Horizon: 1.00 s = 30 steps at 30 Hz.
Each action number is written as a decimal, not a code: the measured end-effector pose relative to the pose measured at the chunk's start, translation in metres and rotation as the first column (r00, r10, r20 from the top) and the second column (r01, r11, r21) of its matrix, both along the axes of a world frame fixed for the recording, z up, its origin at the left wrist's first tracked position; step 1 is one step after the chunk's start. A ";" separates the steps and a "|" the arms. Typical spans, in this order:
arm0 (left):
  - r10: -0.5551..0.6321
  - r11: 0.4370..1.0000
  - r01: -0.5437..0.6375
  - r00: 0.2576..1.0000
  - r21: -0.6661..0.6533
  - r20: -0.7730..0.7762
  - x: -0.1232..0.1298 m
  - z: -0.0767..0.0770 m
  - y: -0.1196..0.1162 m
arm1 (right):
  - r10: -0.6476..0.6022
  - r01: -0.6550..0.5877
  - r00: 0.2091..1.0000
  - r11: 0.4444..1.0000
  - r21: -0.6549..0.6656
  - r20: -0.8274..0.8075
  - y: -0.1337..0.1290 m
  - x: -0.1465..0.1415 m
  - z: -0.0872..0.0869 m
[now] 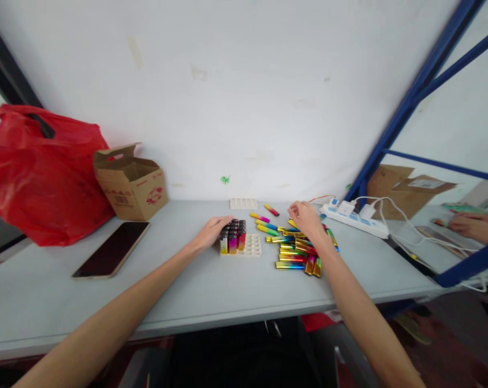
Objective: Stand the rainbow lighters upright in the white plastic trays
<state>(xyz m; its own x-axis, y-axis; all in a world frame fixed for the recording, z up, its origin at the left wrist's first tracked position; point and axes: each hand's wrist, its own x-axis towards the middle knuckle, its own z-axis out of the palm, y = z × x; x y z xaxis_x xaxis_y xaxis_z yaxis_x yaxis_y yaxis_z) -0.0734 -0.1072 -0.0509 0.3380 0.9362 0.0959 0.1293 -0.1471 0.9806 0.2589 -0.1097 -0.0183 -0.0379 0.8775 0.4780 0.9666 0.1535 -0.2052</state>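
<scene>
Several lighters [232, 242] with black tops and shiny coloured bodies stand upright in rows in a white tray [253, 246], whose right part shows bare holes. My left hand [214, 231] lies against the left side of these lighters, fingers stretched out over the back tops; its thumb cannot be made out. To the right, a loose pile of shiny rainbow-coloured lighters [294, 251] lies on the table. Over the pile's back edge is my right hand [305, 216], its fingers curled together; whatever is between them is hidden.
A second white tray [244, 203] lies by the wall, near a single lighter [271, 210]. Leftward are a phone [111, 250], an open cardboard box [133, 186] and a red plastic bag [46, 178]. A power strip [355, 218] sits right, before a blue frame [389, 129]; another person's hands [476, 226] show beyond.
</scene>
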 end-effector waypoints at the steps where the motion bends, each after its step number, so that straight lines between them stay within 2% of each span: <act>1: 0.003 1.000 -0.003 1.000 0.001 0.007 0.001 -0.001 0.001 | -0.080 0.081 0.997 0.996 -0.030 0.023 0.004 0.011 -0.002; 4: 0.015 1.000 -0.014 1.000 -0.004 0.020 0.001 -0.002 0.003 | -0.181 0.197 0.980 0.955 -0.221 0.088 0.010 0.031 -0.009; 7: 0.019 1.000 -0.019 0.999 -0.010 0.033 0.001 -0.002 0.003 | -0.179 0.197 0.980 0.922 -0.332 0.086 0.010 0.034 -0.015; 12: 0.015 0.998 -0.011 0.998 -0.066 0.061 0.002 0.000 0.000 | -0.041 0.026 0.998 0.966 -0.257 -0.052 0.013 0.026 -0.014; 14: 0.005 0.996 0.002 0.997 -0.085 0.077 0.002 0.000 0.000 | 0.003 -0.047 0.976 0.979 -0.197 -0.216 0.013 0.020 -0.011; 16: -0.003 0.997 0.010 0.996 -0.083 0.090 0.002 -0.001 0.000 | 0.049 -0.140 0.870 0.979 -0.150 -0.491 0.012 0.012 -0.009; 18: 0.008 0.997 -0.002 0.996 -0.073 0.086 0.002 -0.001 0.000 | 0.107 -0.276 0.668 0.954 -0.112 -0.736 0.008 0.003 -0.008; 20: 0.021 0.998 -0.017 0.997 -0.069 0.069 0.002 -0.002 0.001 | 0.151 -0.408 0.495 0.910 -0.075 -0.856 0.004 -0.007 -0.007; 21: 0.024 0.998 -0.020 0.998 -0.064 0.059 0.002 -0.002 0.001 | 0.164 -0.447 0.448 0.892 -0.062 -0.879 0.003 -0.012 -0.007; 23: 0.022 0.999 -0.019 0.999 -0.051 0.047 0.002 -0.001 0.000 | 0.168 -0.449 0.415 0.893 -0.041 -0.894 0.000 -0.021 -0.007; 26: 0.028 0.999 -0.027 0.999 -0.035 0.040 0.003 0.001 -0.001 | 0.175 -0.389 0.421 0.921 -0.003 -0.890 -0.001 -0.032 -0.009; 30: 0.043 0.998 -0.042 0.998 -0.037 0.041 0.003 0.000 -0.001 | 0.240 -0.473 0.419 0.881 0.015 -0.876 -0.006 -0.047 -0.012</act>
